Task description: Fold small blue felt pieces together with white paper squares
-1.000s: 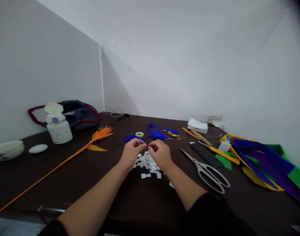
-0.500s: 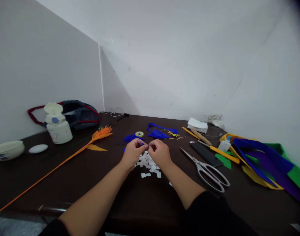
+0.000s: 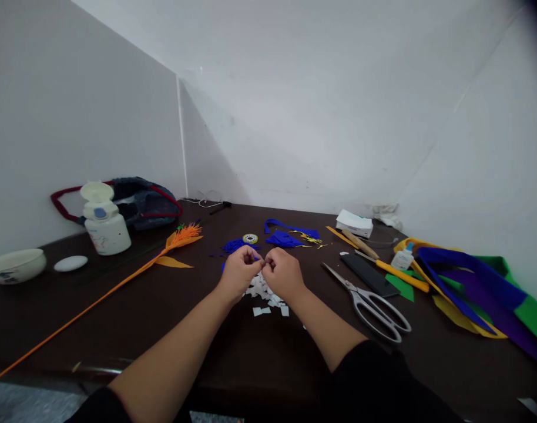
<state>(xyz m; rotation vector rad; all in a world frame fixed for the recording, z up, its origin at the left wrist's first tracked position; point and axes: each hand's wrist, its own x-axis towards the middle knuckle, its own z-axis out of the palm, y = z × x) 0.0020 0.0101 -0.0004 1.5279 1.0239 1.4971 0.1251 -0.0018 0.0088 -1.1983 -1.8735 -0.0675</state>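
My left hand (image 3: 241, 271) and my right hand (image 3: 283, 272) meet at their fingertips over the middle of the table. Both are pinched closed, and whatever lies between the fingertips is too small to make out. Under them is a heap of small white paper pieces (image 3: 262, 289), partly covered by the hands. Just beyond the left hand lies a pile of thin blue strips (image 3: 234, 245), with a round yellow-rimmed spool (image 3: 250, 238) beside it. Behind the right hand are blue paper pieces (image 3: 284, 238) and thin yellow strips (image 3: 311, 239).
Right: scissors (image 3: 369, 304), a black flat object (image 3: 369, 274), a yellow-handled knife (image 3: 402, 275), a glue bottle (image 3: 403, 257) and coloured sheets (image 3: 480, 288). Left: an orange paper flower (image 3: 180, 238) on a long stem, a white bottle (image 3: 107, 232), a bowl (image 3: 17, 267) and a bag (image 3: 151, 205).
The hands stay pinched together at almost the same spot, with only slight finger movement. The whole view has shifted very slightly.
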